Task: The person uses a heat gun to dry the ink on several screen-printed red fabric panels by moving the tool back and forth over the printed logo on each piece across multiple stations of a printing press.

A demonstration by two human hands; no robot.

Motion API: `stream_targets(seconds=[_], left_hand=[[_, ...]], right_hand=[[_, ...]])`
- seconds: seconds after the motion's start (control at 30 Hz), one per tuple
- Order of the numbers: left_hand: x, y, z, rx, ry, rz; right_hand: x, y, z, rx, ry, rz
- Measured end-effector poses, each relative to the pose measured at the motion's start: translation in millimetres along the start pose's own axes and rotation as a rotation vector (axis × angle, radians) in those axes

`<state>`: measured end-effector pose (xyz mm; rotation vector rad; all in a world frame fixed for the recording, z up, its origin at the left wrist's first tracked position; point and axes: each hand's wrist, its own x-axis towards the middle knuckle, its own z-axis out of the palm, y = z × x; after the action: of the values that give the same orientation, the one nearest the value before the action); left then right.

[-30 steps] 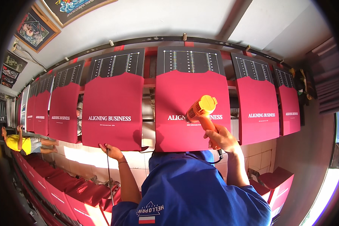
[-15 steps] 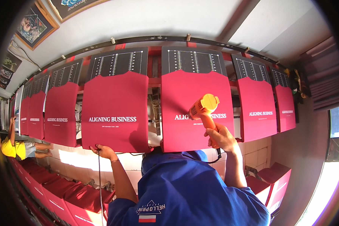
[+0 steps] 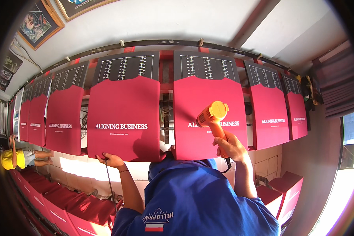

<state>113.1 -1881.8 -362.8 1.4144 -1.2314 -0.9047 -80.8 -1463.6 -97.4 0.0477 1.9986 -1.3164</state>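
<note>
My right hand (image 3: 233,146) is wrapped round the handle of an orange heat gun (image 3: 215,113), held over a red T-shirt (image 3: 208,94) on a black printing board (image 3: 207,65). The gun covers part of the shirt's white lettering. A dark cord hangs from the handle's lower end. My left hand (image 3: 112,159) is closed on a black cord (image 3: 108,177) beside the lower edge of another red T-shirt (image 3: 124,102). That shirt lies flat on its own board (image 3: 126,66) and bears white lettering as well.
Several more boards with red shirts (image 3: 63,118) line both sides. A dark rail (image 3: 161,42) runs behind them. Another row of red shirts (image 3: 82,196) lies at the lower left. A person in a yellow shirt (image 3: 11,159) stands at the far left.
The boards appear slightly further right and lower in the view. My right hand still holds the heat gun over the same shirt. The cord below my left hand has swung right.
</note>
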Motion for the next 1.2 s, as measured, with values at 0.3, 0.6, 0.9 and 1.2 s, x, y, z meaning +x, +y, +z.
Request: stream_targets(seconds=[0.3, 0.6, 0.9, 1.2], left_hand=[[1, -4, 0, 0.003, -0.001, -0.006], [0, -3, -2, -0.037, -0.008, -0.013], [1, -3, -1, -0.073, -0.027, 0.000], [-2, 6, -5, 0.117, -0.033, -0.027]], right_hand=[[6, -5, 1, -0.018, -0.105, 0.043], [12, -1, 10, -0.031, -0.129, 0.012], [10, 0, 7, -0.041, -0.055, -0.037], [-36, 23, -18, 0.024, 0.058, 0.034]])
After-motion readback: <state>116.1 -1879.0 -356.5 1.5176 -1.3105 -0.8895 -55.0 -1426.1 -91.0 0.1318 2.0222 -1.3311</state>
